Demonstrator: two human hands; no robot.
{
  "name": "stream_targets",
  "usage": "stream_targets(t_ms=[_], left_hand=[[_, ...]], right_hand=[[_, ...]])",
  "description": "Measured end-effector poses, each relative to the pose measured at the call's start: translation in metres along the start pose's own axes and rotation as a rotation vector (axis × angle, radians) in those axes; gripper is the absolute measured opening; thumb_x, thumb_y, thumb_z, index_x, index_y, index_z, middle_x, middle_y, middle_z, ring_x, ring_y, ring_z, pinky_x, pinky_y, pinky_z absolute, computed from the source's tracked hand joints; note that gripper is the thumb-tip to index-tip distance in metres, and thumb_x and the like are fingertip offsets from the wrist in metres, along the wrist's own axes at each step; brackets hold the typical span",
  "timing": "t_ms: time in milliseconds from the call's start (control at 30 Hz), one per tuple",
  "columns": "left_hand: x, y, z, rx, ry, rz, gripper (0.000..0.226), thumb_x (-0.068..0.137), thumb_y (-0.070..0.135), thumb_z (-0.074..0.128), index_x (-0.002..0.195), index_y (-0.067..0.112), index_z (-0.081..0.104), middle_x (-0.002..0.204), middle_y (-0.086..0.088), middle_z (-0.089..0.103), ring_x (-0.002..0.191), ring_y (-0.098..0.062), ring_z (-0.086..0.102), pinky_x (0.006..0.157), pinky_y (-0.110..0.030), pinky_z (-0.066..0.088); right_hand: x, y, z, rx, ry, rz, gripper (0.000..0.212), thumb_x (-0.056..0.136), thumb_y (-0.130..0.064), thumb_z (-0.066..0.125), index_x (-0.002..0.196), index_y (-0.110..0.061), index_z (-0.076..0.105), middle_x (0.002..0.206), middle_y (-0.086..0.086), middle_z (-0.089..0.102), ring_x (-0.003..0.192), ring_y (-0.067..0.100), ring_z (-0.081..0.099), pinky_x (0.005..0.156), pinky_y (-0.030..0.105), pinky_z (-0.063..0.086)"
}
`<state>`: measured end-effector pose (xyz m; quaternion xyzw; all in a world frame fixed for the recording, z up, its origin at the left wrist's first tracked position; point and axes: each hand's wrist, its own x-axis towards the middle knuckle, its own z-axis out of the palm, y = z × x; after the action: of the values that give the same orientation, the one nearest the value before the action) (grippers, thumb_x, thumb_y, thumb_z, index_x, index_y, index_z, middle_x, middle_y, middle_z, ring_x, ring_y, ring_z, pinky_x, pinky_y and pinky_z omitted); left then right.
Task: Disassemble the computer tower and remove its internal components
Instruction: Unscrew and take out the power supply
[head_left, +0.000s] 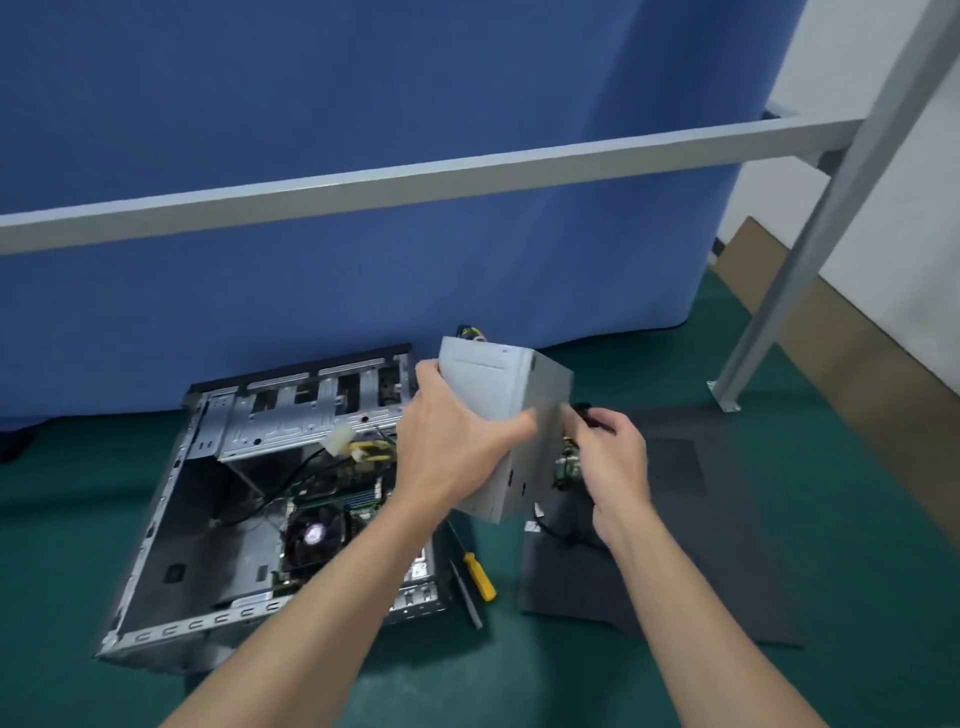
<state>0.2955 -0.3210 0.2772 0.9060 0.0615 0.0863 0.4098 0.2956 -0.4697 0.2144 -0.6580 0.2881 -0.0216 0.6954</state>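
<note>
Forearms reach up from six o'clock: the left hand (457, 447) grips a grey metal box (506, 410) lifted just right of the open computer case (218, 499), while the right hand (615, 457) pinches a black cable plug (584, 415) at its back. Best to hold the box steady and pull the plug straight. Below lie a yellow screwdriver (480, 574) and dark side panel (701, 561) on the green tabletop (857, 519); at twelve o'clock, a grey rail (415, 182) and blue curtain (363, 83).

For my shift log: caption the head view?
Left hand lifts grey power supply beside opened tower; right hand grips its black cable.
</note>
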Motion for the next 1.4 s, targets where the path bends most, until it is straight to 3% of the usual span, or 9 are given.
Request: stream_targets(t_ms=[133,233,367,533,633,967,1067,1233,1400], left_hand=[[-0.008,0.017,0.042,0.306,0.062,0.362,0.096,0.043,0.069,0.063,0.119,0.013,0.041,0.105,-0.002,0.057,0.094,-0.028,0.057,0.077,-0.038,0.046],[-0.008,0.025,0.067,0.505,0.025,0.549,0.107,0.042,0.066,0.073,0.123,0.0,0.052,0.122,-0.014,0.059,0.094,-0.032,0.061,0.081,-0.041,0.045],[-0.003,0.032,0.099,0.634,-0.09,0.813,0.109,0.031,0.065,0.08,0.115,-0.001,0.06,0.123,-0.021,0.061,0.088,-0.032,0.062,0.076,-0.041,0.048],[0.0,0.032,0.14,0.747,-0.332,1.036,0.105,0.035,0.047,0.082,0.122,0.003,0.042,0.132,-0.024,0.053,0.1,-0.035,0.058,0.082,-0.043,0.044],[0.006,0.033,0.163,0.787,-0.423,1.056,0.102,0.039,0.041,0.082,0.124,0.003,0.04,0.132,-0.024,0.052,0.1,-0.035,0.057,0.084,-0.043,0.042],[0.026,0.038,0.237,0.886,-0.529,1.139,0.07,0.082,0.022,0.061,0.142,0.007,0.029,0.146,-0.034,0.031,0.117,-0.04,0.047,0.103,-0.047,0.034],[0.031,0.036,0.254,0.933,-0.605,1.098,0.074,0.088,0.013,0.056,0.144,0.012,0.009,0.148,-0.041,0.014,0.125,-0.044,0.035,0.108,-0.048,0.025],[0.04,0.016,0.262,1.059,-0.622,1.148,0.088,0.094,0.03,0.047,0.148,0.013,-0.02,0.152,-0.036,0.007,0.144,-0.044,0.007,0.117,-0.049,-0.004],[0.049,0.006,0.262,1.11,-0.699,0.939,0.078,0.095,0.029,0.038,0.149,-0.001,-0.011,0.155,-0.032,0.0,0.144,-0.045,0.001,0.117,-0.052,-0.005]], right_hand=[[-0.007,-0.016,-0.022,0.259,-0.086,0.123,0.046,0.086,-0.061,0.056,0.112,-0.023,0.055,0.1,0.006,0.07,0.074,0.02,0.068,0.066,0.041,0.057],[-0.006,-0.026,-0.043,0.414,-0.196,0.161,0.068,0.069,-0.07,0.068,0.117,-0.021,0.059,0.104,0.005,0.072,0.088,0.025,0.071,0.073,0.05,0.057],[0.017,-0.037,-0.076,0.262,-0.304,0.292,0.071,0.054,-0.067,0.079,0.108,-0.022,0.07,0.103,0.007,0.072,0.088,0.026,0.071,0.075,0.051,0.056],[0.072,-0.031,-0.116,0.264,-0.385,0.487,0.05,0.061,-0.057,0.079,0.091,-0.018,0.077,0.096,0.01,0.073,0.082,0.03,0.069,0.077,0.046,0.055],[0.096,-0.017,-0.127,0.233,-0.355,0.504,0.031,0.06,-0.04,0.081,0.083,-0.019,0.076,0.09,0.007,0.072,0.078,0.027,0.068,0.073,0.041,0.055],[0.168,0.023,-0.162,0.308,-0.219,0.467,0.025,0.067,-0.02,0.071,0.092,-0.022,0.071,0.089,0.005,0.068,0.079,0.025,0.066,0.074,0.038,0.054],[0.188,0.033,-0.17,0.258,-0.166,0.372,0.041,0.077,-0.007,0.059,0.112,-0.027,0.064,0.094,0.003,0.068,0.081,0.023,0.065,0.075,0.037,0.053],[0.211,0.044,-0.183,0.2,-0.168,0.335,0.061,0.076,0.006,0.054,0.117,-0.039,0.06,0.095,0.002,0.073,0.079,0.02,0.069,0.076,0.034,0.055],[0.221,0.061,-0.186,0.284,-0.125,0.367,0.061,0.075,0.007,0.051,0.118,-0.034,0.064,0.107,0.004,0.07,0.091,0.024,0.067,0.088,0.038,0.049]])
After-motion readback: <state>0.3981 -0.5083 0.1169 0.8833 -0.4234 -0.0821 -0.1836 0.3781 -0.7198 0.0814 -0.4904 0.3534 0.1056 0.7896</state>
